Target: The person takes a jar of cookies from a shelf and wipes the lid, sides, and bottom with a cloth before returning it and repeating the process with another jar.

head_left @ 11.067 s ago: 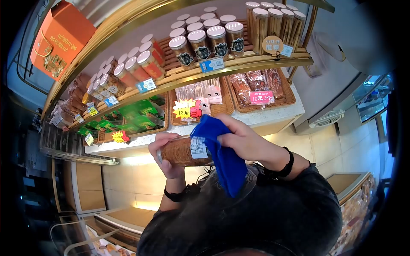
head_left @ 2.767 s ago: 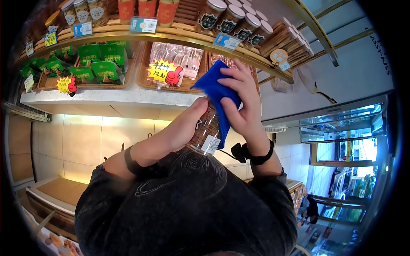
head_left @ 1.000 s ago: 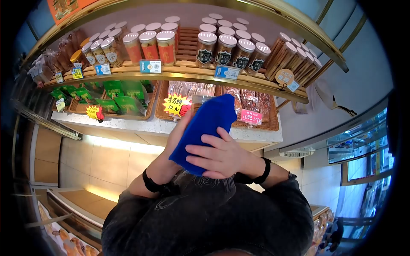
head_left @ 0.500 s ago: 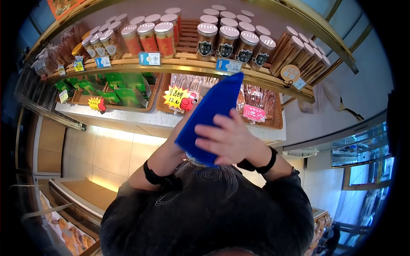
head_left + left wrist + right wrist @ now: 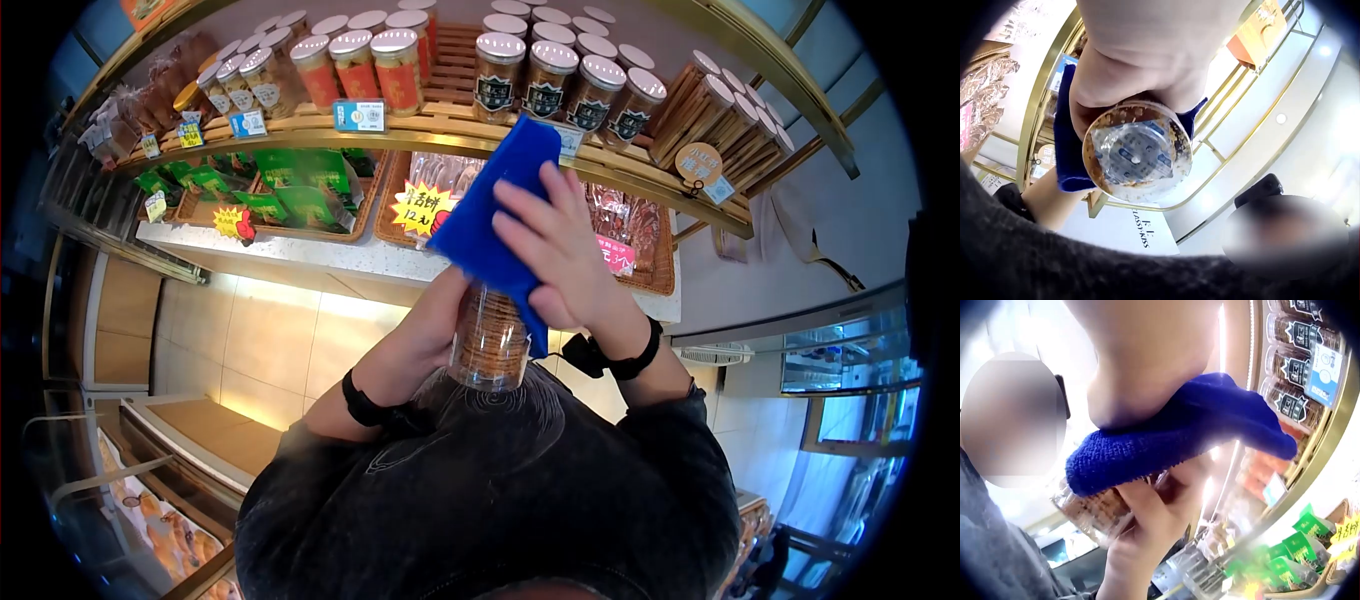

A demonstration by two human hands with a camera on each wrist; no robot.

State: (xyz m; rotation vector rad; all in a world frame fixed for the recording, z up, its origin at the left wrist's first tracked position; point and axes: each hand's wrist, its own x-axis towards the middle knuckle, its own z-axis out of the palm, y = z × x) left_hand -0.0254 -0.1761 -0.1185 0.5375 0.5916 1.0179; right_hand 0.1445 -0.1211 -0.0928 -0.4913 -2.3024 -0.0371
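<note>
A clear jar of stacked brown biscuits (image 5: 490, 345) is held slanted in front of the chest. My left hand (image 5: 430, 320) grips it from the left, its fingers partly behind the jar and cloth. A blue cloth (image 5: 475, 235) covers the jar's upper part and hangs down its right side. On the cloth lies my right hand (image 5: 565, 245), fingers spread and fairly straight, pressing it to the jar. In the left wrist view, a printed sachet (image 5: 1135, 156) shows through the jar's round base. The right wrist view shows the cloth (image 5: 1135, 459) between the right palm and the jar.
Beyond the hands, a slatted shelf (image 5: 450, 95) bears dark-labelled jars (image 5: 495, 90), red-labelled jars (image 5: 400, 85) and jars of sticks (image 5: 700, 120). Below it, a white counter (image 5: 290, 250) carries baskets with green bags (image 5: 310, 190) and wrapped pastries (image 5: 635, 220). Price tags line the front.
The right hand and cloth have slid up along the jar, baring its lower end, which the cloth mostly covered before. The left hand keeps its grip. Earlier, the jar lay more sideways.
</note>
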